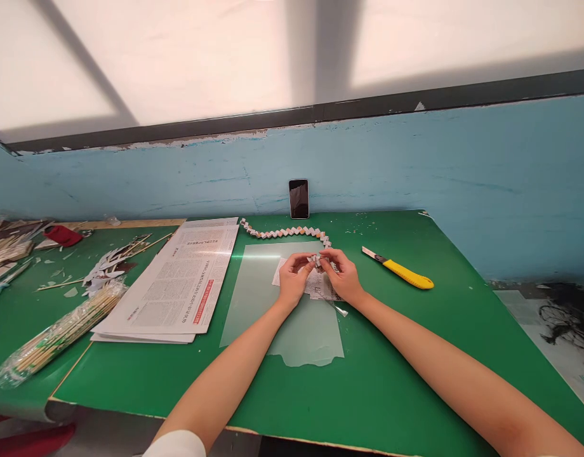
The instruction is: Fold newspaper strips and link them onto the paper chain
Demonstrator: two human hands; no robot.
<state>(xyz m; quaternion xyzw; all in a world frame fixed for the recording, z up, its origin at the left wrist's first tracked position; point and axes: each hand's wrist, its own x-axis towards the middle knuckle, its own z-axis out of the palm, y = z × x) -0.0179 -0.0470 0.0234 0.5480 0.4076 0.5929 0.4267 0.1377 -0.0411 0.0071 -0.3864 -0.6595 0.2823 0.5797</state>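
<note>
A zigzag chain of folded newspaper (287, 232) curves across the back of the green table and comes down to my fingers. My left hand (294, 276) pinches its near end from the left. From the other side my right hand (342, 274) grips the same end, thumb and fingers pressed together. The exact folds between the fingertips are partly hidden. Under my hands lie cut newspaper pieces (318, 293) on a translucent sheet (254, 298) with a ragged front edge. A small pale scrap (341, 311) is beside my right wrist.
A yellow utility knife (409, 274) lies at right, blade exposed. Stacked newspapers (168, 285) are at left. Farther left are bagged bamboo sticks (63, 333), paper scraps (104, 270) and a red object (63, 235). A phone (299, 199) leans against the blue wall (201, 171).
</note>
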